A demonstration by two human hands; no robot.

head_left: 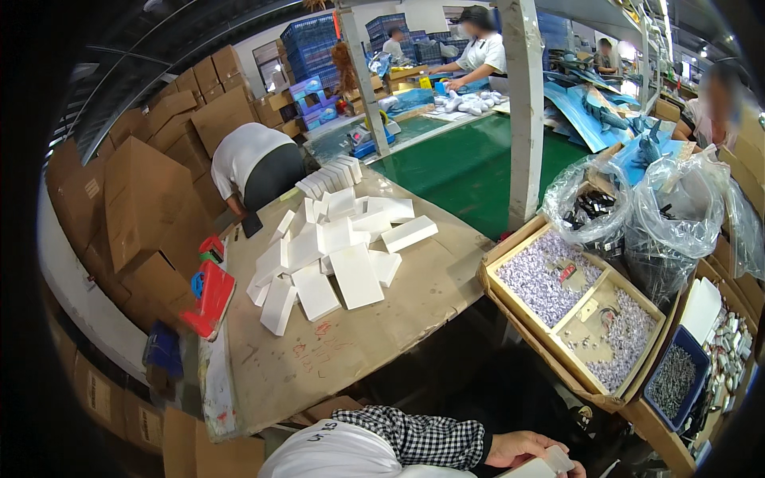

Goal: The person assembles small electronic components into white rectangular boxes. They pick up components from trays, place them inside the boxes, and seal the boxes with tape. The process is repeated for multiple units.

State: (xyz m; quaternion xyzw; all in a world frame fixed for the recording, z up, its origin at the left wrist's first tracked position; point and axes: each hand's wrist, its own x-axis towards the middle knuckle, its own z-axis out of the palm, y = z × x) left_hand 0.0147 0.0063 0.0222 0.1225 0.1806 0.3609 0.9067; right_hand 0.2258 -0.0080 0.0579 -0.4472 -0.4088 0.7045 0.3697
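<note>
My left hand (pixel 516 448), coming out of a black-and-white checked sleeve, is closed on a small white box (pixel 551 462) at the lower edge. A white flap stands up at the end of this box. A bit of skin at the box's right side looks like fingertips of my right hand (pixel 575 471); the rest of that hand is cut off, and its grip does not show. Beyond my arm, a heap of similar white boxes (pixel 356 275) lies on the brown-covered table (pixel 390 338), with a row of them standing at its far end.
To the right, a divided wooden tray (pixel 550 328) holds small pale and metal parts. Beside it are a blue bin (pixel 677 378) of metal pieces and clear plastic bags (pixel 677 207). A red tool-like object (pixel 211 299) lies at the table's left edge. A person (pixel 255 163) bends near stacked cartons (pixel 143 203).
</note>
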